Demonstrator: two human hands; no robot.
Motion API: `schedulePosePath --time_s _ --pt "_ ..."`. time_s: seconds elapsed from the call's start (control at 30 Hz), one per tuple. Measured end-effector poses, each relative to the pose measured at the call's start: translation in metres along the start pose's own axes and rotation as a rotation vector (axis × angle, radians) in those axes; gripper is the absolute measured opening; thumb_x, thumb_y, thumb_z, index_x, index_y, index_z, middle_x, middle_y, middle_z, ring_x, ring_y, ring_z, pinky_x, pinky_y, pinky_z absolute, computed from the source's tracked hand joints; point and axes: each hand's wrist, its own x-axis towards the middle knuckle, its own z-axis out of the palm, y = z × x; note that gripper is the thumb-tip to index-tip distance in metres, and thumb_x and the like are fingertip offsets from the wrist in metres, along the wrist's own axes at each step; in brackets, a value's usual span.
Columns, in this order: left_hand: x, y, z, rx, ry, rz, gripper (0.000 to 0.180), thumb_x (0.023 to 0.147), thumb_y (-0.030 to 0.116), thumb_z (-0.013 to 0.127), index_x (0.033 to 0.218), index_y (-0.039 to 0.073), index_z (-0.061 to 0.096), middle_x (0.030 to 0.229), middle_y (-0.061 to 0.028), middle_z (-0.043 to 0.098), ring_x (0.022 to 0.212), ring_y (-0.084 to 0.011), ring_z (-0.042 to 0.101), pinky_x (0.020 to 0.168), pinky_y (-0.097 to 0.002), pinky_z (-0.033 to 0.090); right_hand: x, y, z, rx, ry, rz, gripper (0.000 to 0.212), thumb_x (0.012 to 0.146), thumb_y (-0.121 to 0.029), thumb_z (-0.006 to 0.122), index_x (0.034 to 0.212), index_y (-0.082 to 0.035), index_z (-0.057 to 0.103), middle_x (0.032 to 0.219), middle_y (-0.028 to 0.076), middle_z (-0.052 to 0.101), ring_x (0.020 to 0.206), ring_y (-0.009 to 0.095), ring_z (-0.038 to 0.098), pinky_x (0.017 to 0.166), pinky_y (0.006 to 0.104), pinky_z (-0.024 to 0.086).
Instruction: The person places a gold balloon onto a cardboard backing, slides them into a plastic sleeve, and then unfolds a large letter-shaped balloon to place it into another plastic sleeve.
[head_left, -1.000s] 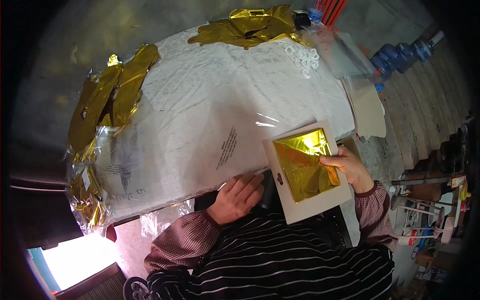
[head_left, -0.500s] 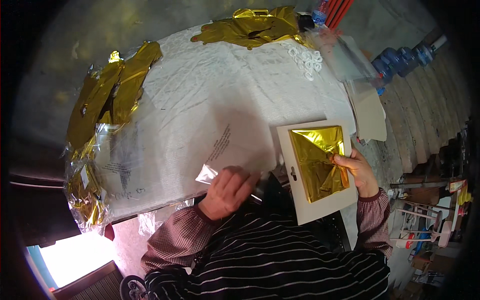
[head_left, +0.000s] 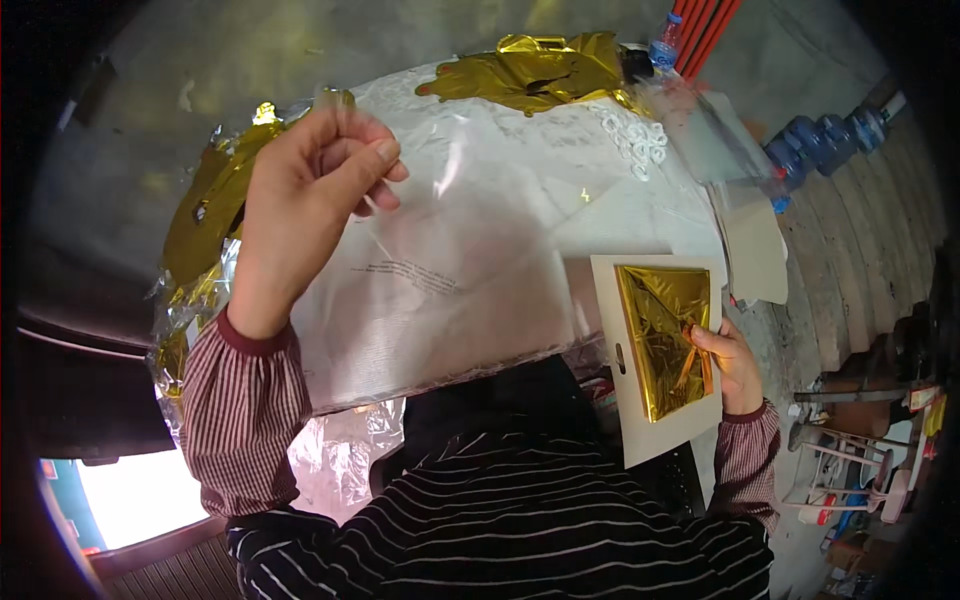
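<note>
My left hand point(head_left: 325, 175) is raised over the left part of the table, thumb and fingers pinched together. Thin clear plastic shimmers around the fingertips; it looks like part of a clear plastic bag point(head_left: 415, 300) with small print, spread below and right of the hand. Where the bag's edges run is hard to make out. In my right hand point(head_left: 730, 365) is a pale card point(head_left: 640, 440) with a hang slot, backing a folded gold foil piece point(head_left: 665, 340). An orange ribbon point(head_left: 692, 370) crosses the foil under my right thumb.
Gold foil pieces lie at the table's far edge point(head_left: 530, 75) and left side point(head_left: 200, 215). White rings point(head_left: 635, 145) cluster at far right, near a water bottle point(head_left: 664, 45), clear plastic sleeves point(head_left: 690, 130) and pale cards point(head_left: 755, 250). Large blue bottles point(head_left: 820, 145) are beyond.
My left hand has risen up and to the left from near my lap. The printed clear plastic has turned and shifted. My right hand still holds the card and foil.
</note>
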Motion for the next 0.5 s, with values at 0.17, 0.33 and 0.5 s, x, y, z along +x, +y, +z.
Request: schedulePosePath --time_s 0.17,0.33,0.5 --pt "0.018 -0.02 -0.004 -0.085 -0.044 -0.086 0.014 0.085 0.014 0.061 0.088 0.002 0.054 0.078 -0.0024 0.062 0.066 -0.0072 0.058 0.056 -0.02 0.044 0.005 -0.002 0.002 0.009 -0.01 0.011 0.025 0.082 -0.004 0.06 0.106 -0.001 0.059 0.095 0.007 0.064 0.084 0.016 0.062 0.073 0.0286 0.05" --pt "0.025 -0.027 -0.007 -0.178 -0.025 -0.228 0.019 0.085 0.017 0.062 0.096 0.002 0.058 0.082 -0.0034 0.062 0.07 -0.0103 0.061 0.063 -0.021 0.048 0.011 -0.003 -0.006 0.039 -0.018 0.057 0.024 0.081 -0.003 0.06 0.105 -0.001 0.06 0.096 0.007 0.063 0.084 0.016 0.061 0.074 0.0289 0.05" --pt "0.039 -0.015 -0.009 -0.077 -0.502 -0.46 0.03 0.087 0.023 0.059 0.103 -0.002 0.056 0.08 -0.008 0.063 0.074 -0.0168 0.066 0.058 -0.0226 0.053 0.01 -0.021 -0.008 -0.059 -0.022 -0.049 0.026 0.08 -0.006 0.062 0.105 -0.001 0.059 0.094 0.005 0.063 0.083 0.013 0.06 0.072 0.0268 0.049"
